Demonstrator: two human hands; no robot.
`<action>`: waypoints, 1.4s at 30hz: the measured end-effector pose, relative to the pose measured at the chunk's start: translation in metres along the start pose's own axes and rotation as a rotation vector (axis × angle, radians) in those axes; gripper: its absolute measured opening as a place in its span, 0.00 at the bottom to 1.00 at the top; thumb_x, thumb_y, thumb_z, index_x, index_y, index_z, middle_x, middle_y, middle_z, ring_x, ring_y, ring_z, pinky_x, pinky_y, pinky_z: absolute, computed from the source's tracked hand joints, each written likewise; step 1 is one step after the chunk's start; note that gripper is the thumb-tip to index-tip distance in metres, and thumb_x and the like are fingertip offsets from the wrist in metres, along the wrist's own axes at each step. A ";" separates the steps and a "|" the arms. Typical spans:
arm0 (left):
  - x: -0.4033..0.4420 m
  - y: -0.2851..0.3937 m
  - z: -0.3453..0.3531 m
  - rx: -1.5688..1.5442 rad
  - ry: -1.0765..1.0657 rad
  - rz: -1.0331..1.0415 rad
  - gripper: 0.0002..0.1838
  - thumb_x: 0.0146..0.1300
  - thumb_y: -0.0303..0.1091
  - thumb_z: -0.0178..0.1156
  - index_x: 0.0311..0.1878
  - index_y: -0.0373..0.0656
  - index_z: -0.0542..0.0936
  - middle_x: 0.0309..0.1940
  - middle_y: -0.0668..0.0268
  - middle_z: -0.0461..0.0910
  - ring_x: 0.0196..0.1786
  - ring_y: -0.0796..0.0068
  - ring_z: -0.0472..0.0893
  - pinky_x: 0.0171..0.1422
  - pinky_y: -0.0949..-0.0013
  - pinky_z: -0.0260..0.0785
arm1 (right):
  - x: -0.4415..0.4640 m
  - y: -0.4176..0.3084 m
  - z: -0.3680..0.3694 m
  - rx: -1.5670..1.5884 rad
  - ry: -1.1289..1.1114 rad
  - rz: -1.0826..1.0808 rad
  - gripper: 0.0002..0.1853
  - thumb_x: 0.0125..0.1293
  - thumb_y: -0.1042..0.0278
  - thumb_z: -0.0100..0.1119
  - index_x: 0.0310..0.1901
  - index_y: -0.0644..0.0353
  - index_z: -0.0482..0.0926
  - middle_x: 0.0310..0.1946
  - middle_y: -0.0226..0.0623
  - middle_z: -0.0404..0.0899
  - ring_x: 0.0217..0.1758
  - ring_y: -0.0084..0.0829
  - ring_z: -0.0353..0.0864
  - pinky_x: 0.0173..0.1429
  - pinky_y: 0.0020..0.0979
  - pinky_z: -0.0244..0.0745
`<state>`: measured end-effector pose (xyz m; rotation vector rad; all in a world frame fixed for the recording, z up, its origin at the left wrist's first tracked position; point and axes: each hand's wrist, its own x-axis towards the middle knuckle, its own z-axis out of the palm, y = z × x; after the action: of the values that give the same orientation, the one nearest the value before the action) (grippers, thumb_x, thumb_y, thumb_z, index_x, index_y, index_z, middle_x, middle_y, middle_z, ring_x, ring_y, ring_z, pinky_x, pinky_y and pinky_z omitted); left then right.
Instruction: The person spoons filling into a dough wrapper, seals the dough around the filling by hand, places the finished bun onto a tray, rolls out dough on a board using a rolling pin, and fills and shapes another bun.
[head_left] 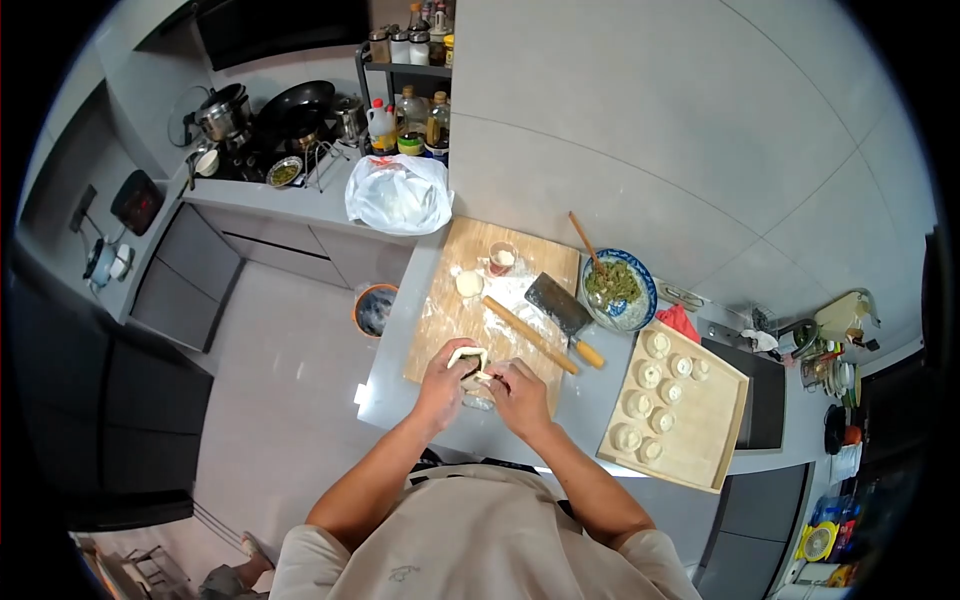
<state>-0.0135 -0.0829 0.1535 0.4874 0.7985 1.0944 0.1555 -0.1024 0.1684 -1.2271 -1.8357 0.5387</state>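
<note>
My left hand [442,385] is closed around a dough wrapper [468,353] with dark green filling inside, over the near edge of the wooden board [450,290]. My right hand [518,392] pinches the wrapper's right edge. Beyond my hands lie a rolling pin [530,335], a cleaver [557,304] with a wooden handle, a round of dough [469,284] and a small cup [502,258] on the floured board. A blue patterned bowl [648,300] of green filling, with a spoon in it, stands to the right.
Several shaped dough pieces rest on a wooden tray [700,452] at the right. A white plastic bag [400,195] sits on the back counter beside bottles. An orange-rimmed bin [376,310] stands left of the board. Someone's leg [240,575] shows at lower left.
</note>
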 end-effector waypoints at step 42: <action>-0.009 0.004 0.013 0.258 -0.011 0.113 0.16 0.72 0.20 0.55 0.60 0.42 0.80 0.51 0.67 0.80 0.51 0.78 0.79 0.56 0.72 0.74 | 0.007 -0.031 -0.019 0.065 0.031 0.219 0.14 0.65 0.76 0.72 0.52 0.60 0.85 0.42 0.39 0.84 0.32 0.29 0.84 0.37 0.31 0.79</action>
<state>-0.0079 -0.0897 0.1671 0.7628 0.9169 1.0965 0.1532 -0.1113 0.2042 -1.3933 -1.6544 0.6907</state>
